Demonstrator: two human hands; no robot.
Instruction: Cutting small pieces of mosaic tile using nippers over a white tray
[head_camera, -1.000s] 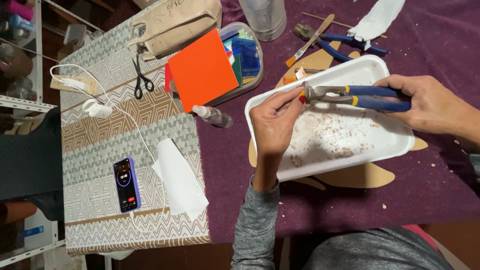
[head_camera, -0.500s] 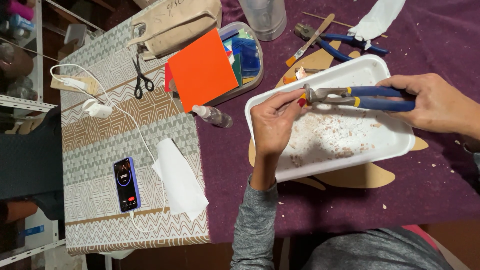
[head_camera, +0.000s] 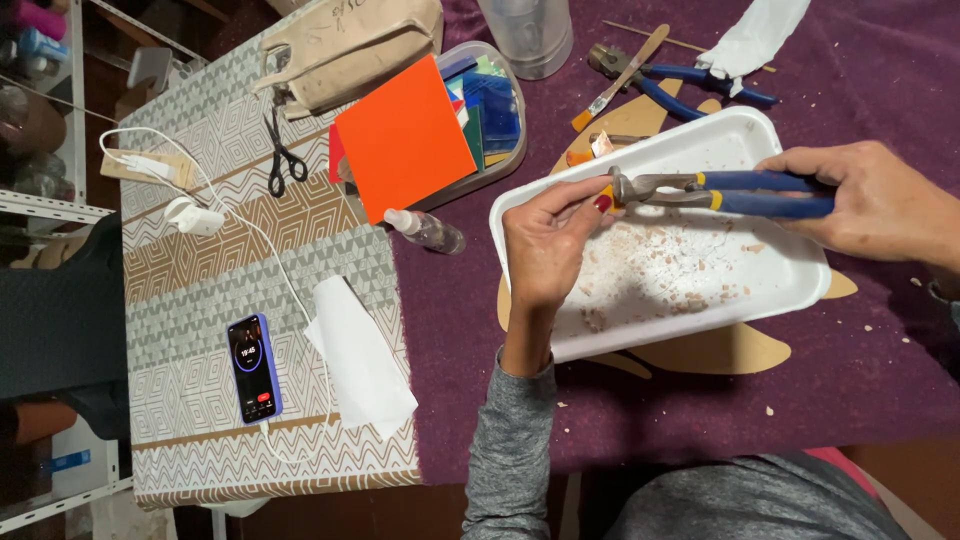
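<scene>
Purple cloth (head_camera: 700, 420) under everything; patterned brown-and-grey cover (head_camera: 220, 300) at left. White foam tray (head_camera: 780, 300) at centre, littered with pale chips. Orange square sheet (head_camera: 405, 135) propped in clear tub (head_camera: 505, 150) of blue pieces. Right hand (head_camera: 870, 200) wrapped around blue-handled pliers (head_camera: 720, 190) over tray. Left hand (head_camera: 545, 245) pinching small orange piece (head_camera: 606, 192) at plier tips. Small clear bottle (head_camera: 425, 230) just beside tray.

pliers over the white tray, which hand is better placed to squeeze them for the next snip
Right. The right hand already grips the blue handles of the pliers, while the left hand pinches a small orange piece at their tip above the tray.
</scene>
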